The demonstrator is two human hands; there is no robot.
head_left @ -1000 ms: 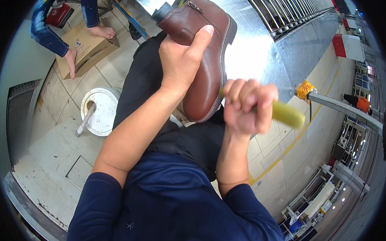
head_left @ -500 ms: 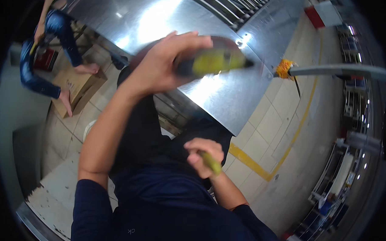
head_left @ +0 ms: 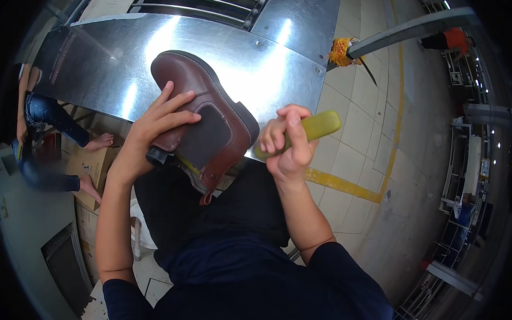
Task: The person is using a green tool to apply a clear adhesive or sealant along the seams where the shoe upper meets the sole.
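Note:
A brown leather Chelsea boot (head_left: 183, 73) with a dark elastic side panel lies turned on its side, toe pointing up and left, over the near edge of the metal table (head_left: 281, 76). My left hand (head_left: 158, 120) grips its shaft, fingers spread across the leather. Something yellow-green shows inside the boot's opening, and a small brown pull loop hangs from the heel side. Beside the boot heel, my right hand (head_left: 290, 141) is closed around a flat yellow-green bar with rounded ends (head_left: 323, 124), thumb pressed along it. Its kind is not clear.
A metal rack (head_left: 199, 3) with bars borders the table's far side. A grey rail (head_left: 412, 33) with orange wrapping (head_left: 341, 52) juts out at the right. At left, another person's bare feet (head_left: 100, 141) rest on a cardboard box (head_left: 86, 168).
The boot, blurred and opening-on before, has turned to show its side. My right hand has risen from my lap to the boot's heel with the yellow-green bar.

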